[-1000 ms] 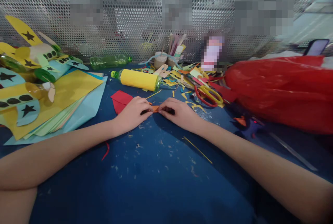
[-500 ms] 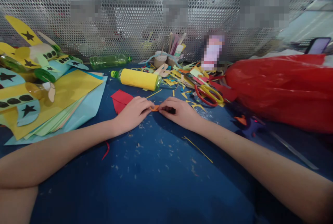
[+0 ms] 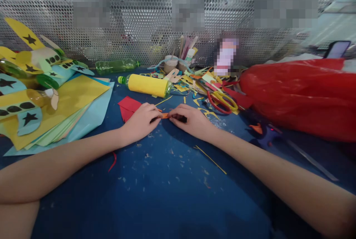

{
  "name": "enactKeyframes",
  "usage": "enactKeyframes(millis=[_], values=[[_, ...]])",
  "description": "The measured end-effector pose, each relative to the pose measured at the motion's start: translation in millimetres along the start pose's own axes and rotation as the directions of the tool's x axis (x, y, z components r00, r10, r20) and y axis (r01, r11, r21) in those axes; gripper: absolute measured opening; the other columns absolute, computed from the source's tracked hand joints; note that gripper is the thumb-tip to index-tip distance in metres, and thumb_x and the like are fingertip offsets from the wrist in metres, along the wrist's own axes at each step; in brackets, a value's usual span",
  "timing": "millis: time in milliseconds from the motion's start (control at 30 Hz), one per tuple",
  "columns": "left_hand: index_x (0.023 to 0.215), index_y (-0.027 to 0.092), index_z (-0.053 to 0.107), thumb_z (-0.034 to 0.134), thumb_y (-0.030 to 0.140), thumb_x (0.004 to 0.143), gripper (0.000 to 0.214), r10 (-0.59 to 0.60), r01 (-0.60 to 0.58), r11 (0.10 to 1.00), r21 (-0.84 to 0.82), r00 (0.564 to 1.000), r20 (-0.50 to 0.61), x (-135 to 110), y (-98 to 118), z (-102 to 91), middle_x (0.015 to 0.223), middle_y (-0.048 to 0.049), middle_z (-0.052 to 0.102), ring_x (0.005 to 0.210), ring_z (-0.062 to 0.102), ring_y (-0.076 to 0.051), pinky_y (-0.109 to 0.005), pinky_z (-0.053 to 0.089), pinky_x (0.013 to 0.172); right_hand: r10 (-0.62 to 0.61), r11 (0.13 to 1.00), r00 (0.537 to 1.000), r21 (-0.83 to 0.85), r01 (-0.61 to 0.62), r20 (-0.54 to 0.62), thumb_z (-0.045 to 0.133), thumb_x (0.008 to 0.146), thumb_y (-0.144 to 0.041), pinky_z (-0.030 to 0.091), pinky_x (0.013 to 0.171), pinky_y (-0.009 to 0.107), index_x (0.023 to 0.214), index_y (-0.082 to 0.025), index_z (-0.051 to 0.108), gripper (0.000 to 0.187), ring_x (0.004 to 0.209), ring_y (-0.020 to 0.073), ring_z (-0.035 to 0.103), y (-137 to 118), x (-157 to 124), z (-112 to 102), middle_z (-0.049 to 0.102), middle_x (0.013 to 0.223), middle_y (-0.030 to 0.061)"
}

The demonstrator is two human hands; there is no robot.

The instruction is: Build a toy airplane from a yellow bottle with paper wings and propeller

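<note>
A small orange piece of paper (image 3: 165, 115) lies between my fingertips just above the blue table (image 3: 167, 194). My left hand (image 3: 141, 120) pinches its left end, and my right hand (image 3: 190, 121) pinches its right end. Most of the piece is hidden by the fingers. Red folded paper (image 3: 128, 106) lies behind my left hand, partly covered by it. Beyond both hands a green plastic bottle wrapped in yellow paper (image 3: 147, 85) rests on its side.
Bottle planes with paper wings (image 3: 30, 68) and stacked coloured sheets (image 3: 75, 98) lie left. Scissors (image 3: 222, 102), paper scraps and a red plastic bag (image 3: 300, 98) are at right, with a glue gun (image 3: 268, 135) before the bag. A perforated metal panel (image 3: 144, 16) stands behind.
My left fingers have shifted slightly left along the orange paper, so a little more of its middle shows. My right hand keeps its pinch almost unmoved.
</note>
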State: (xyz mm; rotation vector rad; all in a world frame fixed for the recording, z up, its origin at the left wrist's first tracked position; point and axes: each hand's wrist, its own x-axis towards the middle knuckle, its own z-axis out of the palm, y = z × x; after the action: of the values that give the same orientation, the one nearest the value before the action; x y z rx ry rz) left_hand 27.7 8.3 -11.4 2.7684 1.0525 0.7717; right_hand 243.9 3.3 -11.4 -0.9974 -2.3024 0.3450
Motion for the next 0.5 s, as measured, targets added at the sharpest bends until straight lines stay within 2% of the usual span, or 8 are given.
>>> enactKeyframes(millis=[367, 500], values=[[0.098, 0.017, 0.067, 0.053, 0.014, 0.091, 0.016, 0.053, -0.054, 0.998, -0.011, 0.998, -0.042, 0.5, -3.4, 1.5, 0.098, -0.0041, 0.071, 0.092, 0.057, -0.019, -0.037, 0.044, 0.087, 0.023, 0.999, 1.000, -0.025, -0.023, -0.001, 0.056, 0.087, -0.020, 0.051, 0.071, 0.029, 0.089, -0.019, 0.072, 0.017, 0.077, 0.0152, 0.063, -0.6, 0.7, -1.4, 0.068, 0.085, 0.0057], [0.096, 0.017, 0.069, 0.054, 0.018, 0.092, 0.016, 0.034, -0.033, 0.999, 0.017, 0.999, -0.042, -0.2, -4.2, 2.2, 0.098, -0.0040, 0.071, 0.094, 0.055, -0.020, -0.038, 0.044, 0.088, 0.013, 1.000, 1.000, -0.026, -0.013, -0.001, 0.055, 0.087, -0.021, 0.052, 0.073, 0.030, 0.091, -0.019, 0.073, 0.018, 0.079, 0.0160, 0.064, -1.1, 0.3, -1.2, 0.068, 0.087, 0.0070]])
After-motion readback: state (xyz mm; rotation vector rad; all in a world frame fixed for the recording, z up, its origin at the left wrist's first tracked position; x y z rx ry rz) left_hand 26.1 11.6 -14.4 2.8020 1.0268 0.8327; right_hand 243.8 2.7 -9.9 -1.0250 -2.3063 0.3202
